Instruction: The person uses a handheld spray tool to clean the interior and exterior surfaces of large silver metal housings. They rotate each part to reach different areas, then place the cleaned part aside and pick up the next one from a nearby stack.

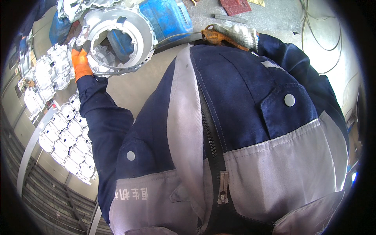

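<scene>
My left hand (81,60), in an orange glove with dark fingertips, is closed on the near left rim of a round, open silver metal housing (147,45). The housing has bolt holes around its flange. My right hand (234,36), in a grey-white and worn orange glove, is closed with its fingers curled. From it a thin dark rod (178,36) runs left toward the housing's right edge. The rod's grip is hidden in the fist, and whether its tip touches the housing I cannot tell.
Behind the housing lies a blue plastic container (166,17) on a grey work surface (274,17). A flat grey bar (230,18) and a red piece (235,6) lie farther right. Looped cable (340,39) hangs at right. Several metal castings (49,72) stand at left.
</scene>
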Demonstrator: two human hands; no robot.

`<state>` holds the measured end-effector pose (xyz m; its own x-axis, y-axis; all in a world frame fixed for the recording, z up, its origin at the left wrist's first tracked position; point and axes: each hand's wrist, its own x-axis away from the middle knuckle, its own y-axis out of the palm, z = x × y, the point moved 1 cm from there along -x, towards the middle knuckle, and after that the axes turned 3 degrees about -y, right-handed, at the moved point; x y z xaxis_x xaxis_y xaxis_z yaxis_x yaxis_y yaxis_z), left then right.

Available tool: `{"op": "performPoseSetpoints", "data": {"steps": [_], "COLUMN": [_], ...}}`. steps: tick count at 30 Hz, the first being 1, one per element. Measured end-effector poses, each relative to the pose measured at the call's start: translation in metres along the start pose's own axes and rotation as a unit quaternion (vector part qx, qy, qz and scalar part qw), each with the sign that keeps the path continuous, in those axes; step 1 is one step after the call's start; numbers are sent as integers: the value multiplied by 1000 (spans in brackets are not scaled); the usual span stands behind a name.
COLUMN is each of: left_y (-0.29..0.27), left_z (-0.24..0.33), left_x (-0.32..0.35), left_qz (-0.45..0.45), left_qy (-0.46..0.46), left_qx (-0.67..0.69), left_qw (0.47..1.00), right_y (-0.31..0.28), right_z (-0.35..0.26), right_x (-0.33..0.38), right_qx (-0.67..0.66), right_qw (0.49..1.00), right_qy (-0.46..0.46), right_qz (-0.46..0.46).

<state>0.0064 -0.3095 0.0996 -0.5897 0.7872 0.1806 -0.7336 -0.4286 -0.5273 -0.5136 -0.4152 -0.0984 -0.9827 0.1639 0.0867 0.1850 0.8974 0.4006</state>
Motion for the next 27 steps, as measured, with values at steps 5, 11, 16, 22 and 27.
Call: {"op": "performPoseSetpoints", "data": {"steps": [5, 11, 16, 22, 27], "left_y": [0, -1, 1, -1, -1], "left_z": [1, 3, 1, -2, -2], "left_x": [0, 1, -1, -2, -1], "left_qz": [3, -6, -1, -5, -14], "left_qy": [-1, -13, -22, -16, -39], "left_qx": [-12, 23, 22, 25, 58], "left_qw": [1000, 1000, 1000, 1000, 997], "right_y": [0, 0, 0, 0, -1], "right_z": [-2, -1, 0, 0, -2], "right_x": [1, 0, 1, 1, -1], "right_qx": [0, -1, 0, 1, -1], "right_qw": [1000, 1000, 1000, 1000, 1000], "right_qy": [2, 5, 7, 10, 11], "right_qz": [1, 2, 4, 4, 7]}}
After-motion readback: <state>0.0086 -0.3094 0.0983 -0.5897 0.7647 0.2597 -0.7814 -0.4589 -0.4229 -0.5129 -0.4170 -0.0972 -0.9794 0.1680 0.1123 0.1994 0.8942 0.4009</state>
